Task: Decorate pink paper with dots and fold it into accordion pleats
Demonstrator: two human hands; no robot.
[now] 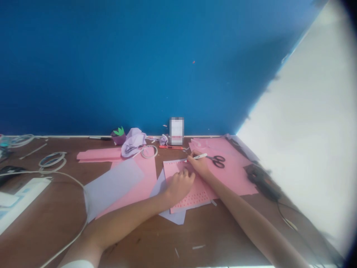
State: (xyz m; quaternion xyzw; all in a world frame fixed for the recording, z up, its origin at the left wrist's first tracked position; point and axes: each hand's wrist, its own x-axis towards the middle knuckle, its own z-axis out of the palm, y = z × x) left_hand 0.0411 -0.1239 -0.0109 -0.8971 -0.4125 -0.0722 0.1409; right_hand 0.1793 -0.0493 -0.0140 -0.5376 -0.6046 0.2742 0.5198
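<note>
A sheet of pink paper [192, 188] lies in front of me, with rows of small red marks along its top edge and over its lower part. My left hand [181, 186] rests on its left half, palm down, fingers bent but slightly apart and gripping nothing. Pinched in my right hand [198, 163] is a white marker pen [200, 156], its tip pointing left at the sheet's top edge. Lilac paper [175, 217] sticks out beneath the marked sheet. Black-handled scissors [219, 161] lie just right of my right hand, on larger pink paper [237, 180].
Behind the sheet are a red cutter [170, 147] and a blurred-out white object [176, 130] against the blue wall. Crumpled lilac paper [134, 141], a tape roll [149, 151] and a small paper plant [119, 136] stand left. A cable [80, 182] crosses the left side; a dark corded device [263, 182] lies right.
</note>
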